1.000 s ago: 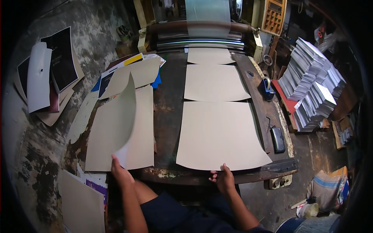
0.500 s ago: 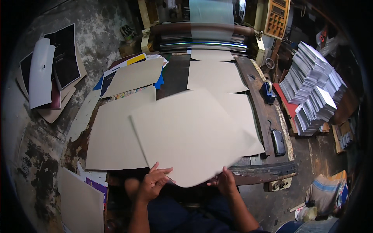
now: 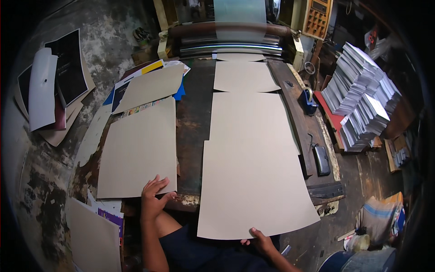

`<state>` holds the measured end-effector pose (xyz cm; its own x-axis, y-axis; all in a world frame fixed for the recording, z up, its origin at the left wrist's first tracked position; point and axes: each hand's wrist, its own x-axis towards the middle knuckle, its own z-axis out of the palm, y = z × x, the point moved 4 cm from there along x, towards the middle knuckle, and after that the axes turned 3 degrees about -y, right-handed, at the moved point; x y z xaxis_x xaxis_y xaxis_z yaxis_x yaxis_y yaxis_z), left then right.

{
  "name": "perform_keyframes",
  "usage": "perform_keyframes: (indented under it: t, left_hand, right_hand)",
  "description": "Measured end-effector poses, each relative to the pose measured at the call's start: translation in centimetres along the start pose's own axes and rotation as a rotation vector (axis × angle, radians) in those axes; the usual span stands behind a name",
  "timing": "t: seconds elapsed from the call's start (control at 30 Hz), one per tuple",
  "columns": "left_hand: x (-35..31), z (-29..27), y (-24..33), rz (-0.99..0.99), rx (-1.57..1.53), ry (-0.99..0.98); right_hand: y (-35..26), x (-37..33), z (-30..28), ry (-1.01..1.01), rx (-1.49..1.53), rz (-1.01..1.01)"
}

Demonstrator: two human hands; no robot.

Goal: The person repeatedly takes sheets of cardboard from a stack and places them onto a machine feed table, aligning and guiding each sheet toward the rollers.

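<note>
My right hand [image 3: 260, 241] pinches the near edge of a large beige cardboard sheet [image 3: 253, 190], thumb on top and fingers below. That sheet lies over the near end of a row of similar sheets, one farther sheet [image 3: 247, 111] partly beneath it. The row runs up to the metal rollers [image 3: 231, 47] at the far end of the table. My left hand [image 3: 156, 196] rests with its fingers spread on the near right corner of another beige sheet [image 3: 136, 149] at the left of the table.
A smaller beige sheet [image 3: 149, 89] lies on coloured prints at the back left. On the right stand a tape dispenser [image 3: 309, 102], a dark case [image 3: 321, 159] and tall stacks of paper [image 3: 358, 86]. More boards [image 3: 93, 235] lean at lower left.
The sheet once held in both hands has moved right and down onto the row. My left hand has let go of it and moved left onto the other sheet.
</note>
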<state>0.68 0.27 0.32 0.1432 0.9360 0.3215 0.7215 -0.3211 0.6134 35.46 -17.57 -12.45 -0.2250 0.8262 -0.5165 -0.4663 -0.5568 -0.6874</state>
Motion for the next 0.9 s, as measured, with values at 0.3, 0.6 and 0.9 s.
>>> perform_keyframes:
  t: [0.3,0.6,0.9]
  left_hand:
    - [0.2,0.3,-0.9,-0.163,-0.228,0.11]
    - [0.1,2.3,-1.5,-0.21,-0.229,0.35]
    - [-0.3,0.2,-5.0,-0.461,-1.051,0.731]
  right_hand:
    - [1.1,-1.8,0.2,-0.059,0.029,0.017]
    - [-0.6,0.8,0.2,0.029,0.173,-0.023]
    - [-3.1,5.6,-0.4,0.068,0.282,-0.189]
